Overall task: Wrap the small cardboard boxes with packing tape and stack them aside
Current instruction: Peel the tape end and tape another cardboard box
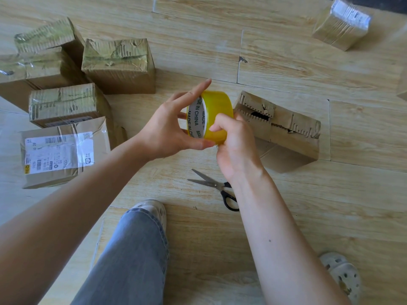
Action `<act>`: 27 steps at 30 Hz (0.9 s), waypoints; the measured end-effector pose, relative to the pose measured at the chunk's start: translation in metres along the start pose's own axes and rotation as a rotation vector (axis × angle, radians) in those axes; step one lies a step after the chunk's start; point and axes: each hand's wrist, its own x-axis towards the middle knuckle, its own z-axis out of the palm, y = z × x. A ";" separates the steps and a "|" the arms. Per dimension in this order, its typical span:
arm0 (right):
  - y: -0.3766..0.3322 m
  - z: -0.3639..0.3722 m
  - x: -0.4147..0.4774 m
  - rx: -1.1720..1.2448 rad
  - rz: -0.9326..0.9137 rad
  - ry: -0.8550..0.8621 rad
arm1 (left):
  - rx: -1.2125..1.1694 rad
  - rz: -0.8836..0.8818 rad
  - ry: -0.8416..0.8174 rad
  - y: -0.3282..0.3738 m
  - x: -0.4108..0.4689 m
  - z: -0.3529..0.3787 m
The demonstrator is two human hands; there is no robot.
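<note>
Pale wood-grain plank floor, viewed from above; a person's jeans leg and two white perforated clogs occupy the lower edge.

The yellow packing tape roll is held in the air at the centre, clear of the floor. It stands on edge, with its axis roughly level and its open core facing the left hand. The grey inner core bears repeated "MADE IN CHINA" print; the outer band is glossy yellow. The left hand grips the core-side rim, thumb beneath and fingers above, the index finger extended past the roll. The right hand curls over the outer band, its fingertips pressed onto the tape surface.

Just right of the roll lies an untaped cardboard box, its long axis running down and away to the right. Its ragged top flaps leave a dark gap; the contents cannot be made out.

Left of the roll, closed boxes are grouped: taped boxes and a box with a shipping label. Their contents are hidden. Far up and right of the roll sits a tape-wrapped box.

Below the roll, black-handled scissors lie on the floor with the blades parted.
</note>
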 end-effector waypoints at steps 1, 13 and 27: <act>0.000 0.001 0.001 -0.005 0.005 0.007 | 0.004 0.001 0.002 0.000 0.000 0.000; 0.008 -0.015 -0.003 0.170 0.037 -0.149 | 0.027 -0.028 -0.058 -0.001 0.005 -0.005; 0.010 -0.015 -0.004 0.120 -0.077 -0.152 | -0.018 -0.039 -0.053 -0.007 0.002 -0.001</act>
